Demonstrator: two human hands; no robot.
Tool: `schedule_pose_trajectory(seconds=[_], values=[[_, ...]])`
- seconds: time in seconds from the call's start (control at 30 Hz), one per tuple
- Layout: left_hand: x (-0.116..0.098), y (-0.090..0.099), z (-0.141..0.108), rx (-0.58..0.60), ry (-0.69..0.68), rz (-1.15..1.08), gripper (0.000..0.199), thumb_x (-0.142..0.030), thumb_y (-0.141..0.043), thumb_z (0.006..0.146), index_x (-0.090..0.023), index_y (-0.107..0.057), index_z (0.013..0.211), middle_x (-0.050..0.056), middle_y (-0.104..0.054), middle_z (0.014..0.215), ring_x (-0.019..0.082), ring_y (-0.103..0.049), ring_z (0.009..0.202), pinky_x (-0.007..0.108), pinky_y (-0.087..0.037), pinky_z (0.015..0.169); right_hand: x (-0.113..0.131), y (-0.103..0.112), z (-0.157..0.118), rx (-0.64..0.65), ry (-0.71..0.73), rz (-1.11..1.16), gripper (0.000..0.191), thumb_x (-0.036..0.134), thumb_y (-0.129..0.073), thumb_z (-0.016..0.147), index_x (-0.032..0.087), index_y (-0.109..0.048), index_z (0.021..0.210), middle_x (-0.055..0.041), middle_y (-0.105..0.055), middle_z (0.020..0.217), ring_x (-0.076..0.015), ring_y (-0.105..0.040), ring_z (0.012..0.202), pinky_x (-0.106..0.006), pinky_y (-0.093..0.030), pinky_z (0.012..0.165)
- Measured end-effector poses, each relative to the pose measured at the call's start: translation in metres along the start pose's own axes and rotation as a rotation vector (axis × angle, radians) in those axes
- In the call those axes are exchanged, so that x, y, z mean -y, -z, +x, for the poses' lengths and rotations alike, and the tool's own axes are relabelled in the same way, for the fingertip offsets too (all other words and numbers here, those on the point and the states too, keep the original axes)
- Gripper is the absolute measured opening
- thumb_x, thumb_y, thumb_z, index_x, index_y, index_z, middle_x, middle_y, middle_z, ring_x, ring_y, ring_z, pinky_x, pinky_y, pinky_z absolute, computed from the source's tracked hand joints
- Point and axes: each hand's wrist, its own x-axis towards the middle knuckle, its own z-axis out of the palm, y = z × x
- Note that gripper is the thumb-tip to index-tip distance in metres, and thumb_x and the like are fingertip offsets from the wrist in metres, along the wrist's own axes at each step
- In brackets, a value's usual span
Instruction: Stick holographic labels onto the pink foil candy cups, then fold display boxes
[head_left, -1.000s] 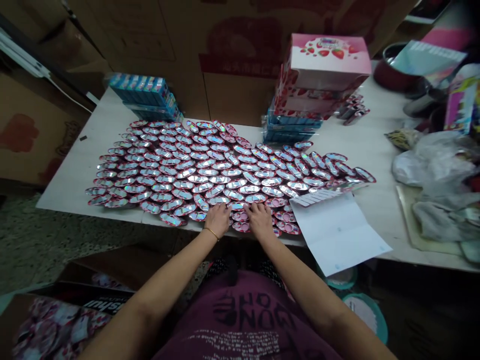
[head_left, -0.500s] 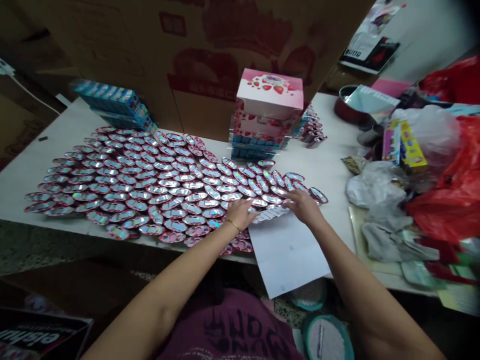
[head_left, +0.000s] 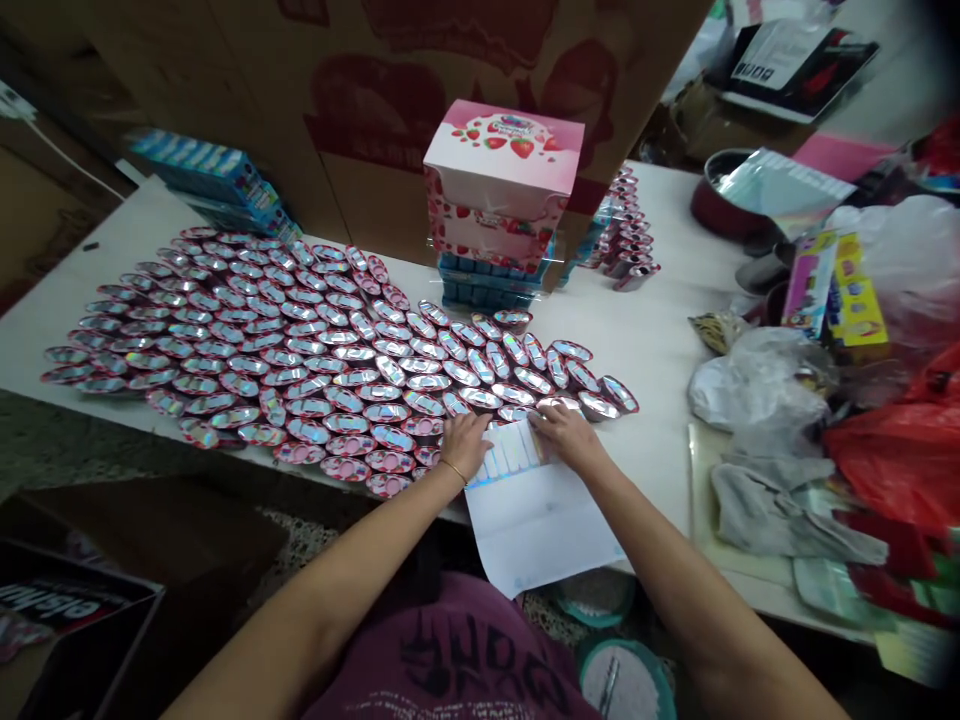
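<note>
Both hands have shifted onto the white sheet (head_left: 536, 510): left hand (head_left: 466, 443) and right hand (head_left: 564, 433) press its sticker strip (head_left: 512, 452), fingers flat (nothing gripped). Foil-lidded cups (head_left: 300, 350) mostly laid out in rows; strip stickers remain.

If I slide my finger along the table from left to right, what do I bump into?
Rows of shiny oval lids → left hand → sticker sheet → right hand → crumpled clear plastic bag → red plastic bag.

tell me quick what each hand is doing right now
left hand: open, fingers flat on the white sticker sheet edge.
right hand: fingers bent on the same sheet's top edge; a grip cannot be told.
</note>
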Motion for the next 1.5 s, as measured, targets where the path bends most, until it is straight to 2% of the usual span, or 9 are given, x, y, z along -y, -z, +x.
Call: schedule_pose_trajectory(seconds=[0.23, 0.37, 0.53, 0.67, 0.83, 0.93, 1.1, 1.33, 1.5], values=[[-0.004, -0.004, 0.001, -0.012, 0.026, -0.003, 0.038, -0.030, -0.060, 0.075, -0.022, -0.052, 0.111, 0.006, -0.057, 0.101, 0.023, -0.045, 0.098, 0.036, -0.032, 0.080, 0.013, 0.016, -0.025, -0.162, -0.052, 0.071, 0.023, 0.020, -0.041, 0.086, 0.018, -0.064, 0.090, -0.0095, -0.060, 0.099, -0.0209, -0.051, 0.090, -0.032, -0.038, 0.077], [-0.002, -0.001, 0.000, -0.006, 0.022, -0.026, 0.038, -0.030, -0.060, 0.075, -0.022, -0.052, 0.111, 0.006, -0.057, 0.102, 0.024, -0.045, 0.099, 0.037, -0.032, 0.080, 0.018, 0.032, -0.017, -0.215, -0.064, 0.108, 0.026, 0.022, -0.039, 0.087, 0.017, -0.061, 0.100, -0.0103, -0.058, 0.104, -0.0211, -0.051, 0.094, -0.032, -0.038, 0.080], [0.002, -0.006, 0.001, -0.017, 0.009, -0.055, 0.036, -0.028, -0.060, 0.075, -0.022, -0.052, 0.110, 0.005, -0.056, 0.101, 0.023, -0.044, 0.100, 0.036, -0.031, 0.081, 0.013, 0.005, 0.004, -0.131, -0.091, 0.000, 0.029, 0.022, -0.043, 0.086, 0.021, -0.059, 0.110, -0.0090, -0.058, 0.107, -0.0227, -0.049, 0.094, -0.033, -0.038, 0.077], [0.003, -0.011, 0.003, -0.025, 0.022, -0.039, 0.034, -0.030, -0.059, 0.077, -0.024, -0.052, 0.109, 0.004, -0.056, 0.101, 0.022, -0.044, 0.100, 0.036, -0.031, 0.081, 0.010, -0.019, -0.005, -0.177, -0.065, -0.063, 0.027, 0.021, -0.044, 0.086, 0.019, -0.059, 0.108, -0.0086, -0.058, 0.107, -0.0212, -0.048, 0.093, -0.031, -0.037, 0.076], [-0.001, -0.009, 0.004, -0.013, 0.044, -0.029, 0.034, -0.032, -0.059, 0.076, -0.024, -0.052, 0.108, 0.003, -0.056, 0.102, 0.022, -0.043, 0.100, 0.035, -0.031, 0.080, 0.012, 0.001, -0.025, -0.226, -0.038, -0.068, 0.020, 0.018, -0.043, 0.086, 0.018, -0.063, 0.090, -0.0076, -0.059, 0.103, -0.0191, -0.048, 0.092, -0.029, -0.036, 0.078], [-0.002, -0.008, 0.004, -0.008, 0.055, -0.030, 0.034, -0.033, -0.058, 0.077, -0.025, -0.052, 0.109, 0.004, -0.056, 0.103, 0.023, -0.043, 0.100, 0.035, -0.031, 0.080, 0.007, 0.016, -0.025, -0.207, -0.053, -0.055, 0.022, 0.019, -0.042, 0.086, 0.018, -0.062, 0.096, -0.0073, -0.058, 0.105, -0.0191, -0.048, 0.092, -0.029, -0.035, 0.078], [-0.003, -0.005, 0.002, -0.018, 0.048, 0.015, 0.035, -0.033, -0.058, 0.077, -0.025, -0.052, 0.111, 0.004, -0.057, 0.102, 0.022, -0.045, 0.099, 0.036, -0.032, 0.081, -0.002, 0.003, -0.009, -0.168, -0.123, -0.028, 0.029, 0.022, -0.043, 0.086, 0.021, -0.059, 0.110, -0.0077, -0.059, 0.105, -0.0206, -0.048, 0.091, -0.031, -0.036, 0.077], [-0.030, -0.021, -0.005, 0.019, -0.296, 0.141, 0.040, -0.031, -0.052, 0.081, -0.029, -0.045, 0.120, 0.003, -0.041, 0.134, 0.023, -0.036, 0.118, 0.039, -0.032, 0.088, 0.003, -0.025, -0.003, -0.255, -0.100, 0.093, 0.027, 0.020, -0.046, 0.084, 0.023, -0.063, 0.105, -0.0061, -0.060, 0.106, -0.0208, -0.048, 0.092, -0.031, -0.039, 0.079], [-0.034, -0.033, -0.007, 0.044, -0.310, 0.181, 0.048, -0.038, -0.053, 0.079, -0.029, -0.040, 0.125, 0.001, -0.032, 0.142, 0.023, -0.030, 0.126, 0.043, -0.030, 0.095, 0.001, -0.024, -0.002, -0.363, -0.124, 0.206, 0.021, 0.022, -0.047, 0.085, 0.023, -0.066, 0.094, -0.0039, -0.062, 0.098, -0.0189, -0.049, 0.090, -0.028, -0.042, 0.077]])
